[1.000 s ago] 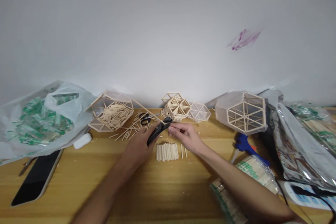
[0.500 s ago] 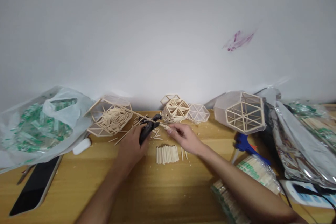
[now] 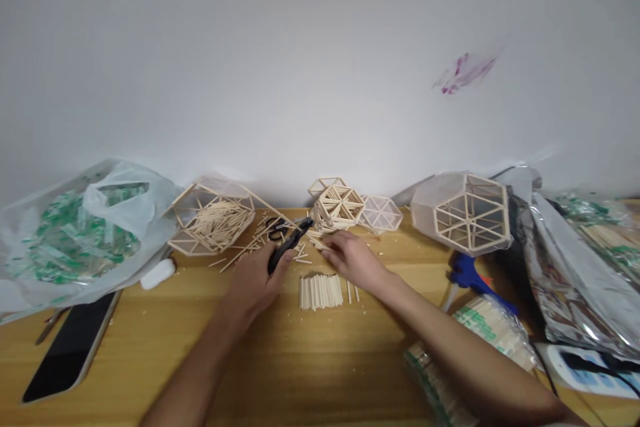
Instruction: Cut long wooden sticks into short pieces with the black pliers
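My left hand (image 3: 257,280) is wrapped round the black handles of a pair of pliers (image 3: 289,248), their tip pointing up and right. My right hand (image 3: 357,260) rests by loose short wooden sticks (image 3: 316,240), its fingers slightly apart and the fingertips at the sticks; no firm grip shows. Below, cut sticks lie side by side in a neat row (image 3: 321,292). Behind the pliers, black scissors (image 3: 275,228) lie partly hidden among scattered sticks. A long stick (image 3: 270,205) slants down from a hexagonal stick-framed container (image 3: 183,240) filled with cut pieces.
Small hexagonal stick frames (image 3: 345,203) and a larger covered one (image 3: 440,203) stand along the wall. At left are a plastic bag (image 3: 120,197) of green-white wrappers and a phone (image 3: 67,347). At right lie a blue-handled tool (image 3: 467,273), packed sticks (image 3: 493,327) and a power strip (image 3: 590,373).
The pliers have come off the stick and now point further up and right. My right hand has lowered its fingers from a pinch on the stick to the loose sticks.
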`<state>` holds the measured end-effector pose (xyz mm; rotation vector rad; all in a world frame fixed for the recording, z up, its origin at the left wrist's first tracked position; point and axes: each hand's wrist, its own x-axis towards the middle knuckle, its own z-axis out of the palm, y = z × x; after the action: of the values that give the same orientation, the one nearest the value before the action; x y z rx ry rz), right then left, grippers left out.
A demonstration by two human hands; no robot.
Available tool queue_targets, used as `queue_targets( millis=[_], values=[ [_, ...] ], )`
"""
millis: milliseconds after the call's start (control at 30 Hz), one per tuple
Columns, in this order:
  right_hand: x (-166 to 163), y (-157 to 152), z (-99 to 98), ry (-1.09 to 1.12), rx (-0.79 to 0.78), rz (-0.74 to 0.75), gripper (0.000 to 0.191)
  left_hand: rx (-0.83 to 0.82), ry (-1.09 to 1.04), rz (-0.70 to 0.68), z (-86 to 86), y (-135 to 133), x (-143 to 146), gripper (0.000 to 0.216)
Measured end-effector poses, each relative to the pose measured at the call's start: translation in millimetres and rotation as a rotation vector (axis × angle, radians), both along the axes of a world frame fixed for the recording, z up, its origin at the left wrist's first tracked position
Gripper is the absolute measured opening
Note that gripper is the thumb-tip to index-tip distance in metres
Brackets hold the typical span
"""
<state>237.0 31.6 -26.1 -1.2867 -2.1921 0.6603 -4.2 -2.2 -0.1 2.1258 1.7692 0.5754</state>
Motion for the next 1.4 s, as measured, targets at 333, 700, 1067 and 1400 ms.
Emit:
queue_targets(
  millis=[333,700,1067,1400],
  values=[
    [-11,-13,17.6,0.437,-0.134,0.037,0.019,-0.073,0.096,-0.035,-5.0,1,4,0.044],
    [-12,-14,19.3,0.337,-0.020,0.031,0.027,-0.073,0.024,-0.110,-7.7,-3,10,0.043],
    [-4,-12,27.8,0.530,-0.342,0.161,0.041,-0.053,-0.086,-0.176,-8.9,-4,10,0.038],
    [-6,-10,23.8,0.995,-0.989,0.336,0.035,-0.011,-0.135,-0.249,-4.0,-4,5,0.037]
  ],
)
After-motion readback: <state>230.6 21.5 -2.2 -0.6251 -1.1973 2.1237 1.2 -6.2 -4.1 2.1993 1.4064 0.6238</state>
